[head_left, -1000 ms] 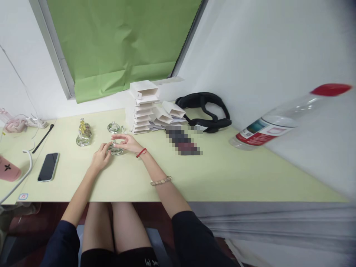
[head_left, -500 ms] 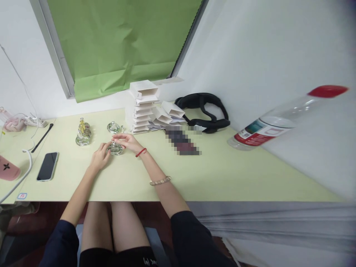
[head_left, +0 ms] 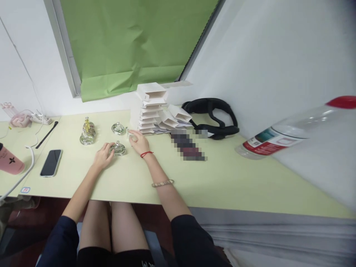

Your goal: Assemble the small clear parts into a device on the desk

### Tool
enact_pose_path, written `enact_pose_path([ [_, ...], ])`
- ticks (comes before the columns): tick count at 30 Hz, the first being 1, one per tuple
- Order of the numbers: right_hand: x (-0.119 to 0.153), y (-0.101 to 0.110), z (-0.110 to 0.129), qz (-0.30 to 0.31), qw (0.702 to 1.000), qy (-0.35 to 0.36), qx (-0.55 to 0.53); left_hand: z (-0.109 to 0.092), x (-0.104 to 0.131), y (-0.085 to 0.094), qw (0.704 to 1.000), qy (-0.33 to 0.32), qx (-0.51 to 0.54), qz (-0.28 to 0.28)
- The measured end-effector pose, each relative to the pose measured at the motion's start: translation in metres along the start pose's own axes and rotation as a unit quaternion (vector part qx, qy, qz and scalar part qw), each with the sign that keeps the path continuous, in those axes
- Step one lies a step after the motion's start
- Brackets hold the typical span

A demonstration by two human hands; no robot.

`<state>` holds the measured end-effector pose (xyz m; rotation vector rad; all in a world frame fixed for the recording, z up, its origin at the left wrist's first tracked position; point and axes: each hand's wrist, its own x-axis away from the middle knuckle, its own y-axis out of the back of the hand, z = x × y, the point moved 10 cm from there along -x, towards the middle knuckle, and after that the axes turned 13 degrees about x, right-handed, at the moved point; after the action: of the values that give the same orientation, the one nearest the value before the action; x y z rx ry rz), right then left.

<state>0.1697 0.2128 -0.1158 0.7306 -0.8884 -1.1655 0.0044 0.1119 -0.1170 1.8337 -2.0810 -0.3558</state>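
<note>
Two hands work at the middle of a pale green worktop [head_left: 222,178]. From the left: a pink cup [head_left: 9,163] stands at the edge, then a dark phone [head_left: 51,162] lies flat, screen up. Behind it a black strap [head_left: 46,134] lies diagonally. A clear glass piece with a yellow part [head_left: 87,131] stands farther right. The left hand [head_left: 102,156] rests on the worktop, fingers loosely curled against a small clear glass object [head_left: 118,149]. A second clear glass piece [head_left: 119,128] sits behind it. The right hand [head_left: 138,140] reaches just beyond, fingertips pinched on a tiny item; what it is cannot be told. A stack of white boxes [head_left: 150,107] rises beside that hand. A black headset [head_left: 214,116] and a tilted plastic bottle [head_left: 292,128] follow.
</note>
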Motion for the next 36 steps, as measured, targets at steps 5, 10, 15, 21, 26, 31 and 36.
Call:
enact_pose_path([
  [5,0.006,-0.02,0.005,0.061,0.994,0.01,0.088,0.005,0.001,0.003,1.0,0.006,-0.004,-0.018],
  [10,0.005,-0.014,-0.003,0.04,0.993,-0.022,0.111,0.003,0.0,0.006,0.999,-0.008,-0.014,-0.029],
  [15,0.003,-0.01,-0.006,0.015,0.995,-0.033,0.097,0.004,-0.003,0.004,1.0,0.002,-0.022,-0.01],
  [21,0.002,-0.007,0.001,-0.008,0.959,-0.1,-0.266,0.003,-0.003,0.006,1.0,0.008,-0.006,-0.009],
  [26,0.007,0.0,0.039,0.015,0.936,-0.03,-0.351,0.003,-0.003,0.006,1.0,0.0,0.012,-0.015],
  [31,0.011,0.003,0.054,0.018,0.941,0.023,-0.338,0.002,-0.003,0.006,1.0,-0.008,0.008,-0.017],
  [36,0.015,-0.003,0.071,0.059,0.942,0.104,-0.312,0.001,-0.004,0.006,1.0,-0.014,0.005,-0.019],
])
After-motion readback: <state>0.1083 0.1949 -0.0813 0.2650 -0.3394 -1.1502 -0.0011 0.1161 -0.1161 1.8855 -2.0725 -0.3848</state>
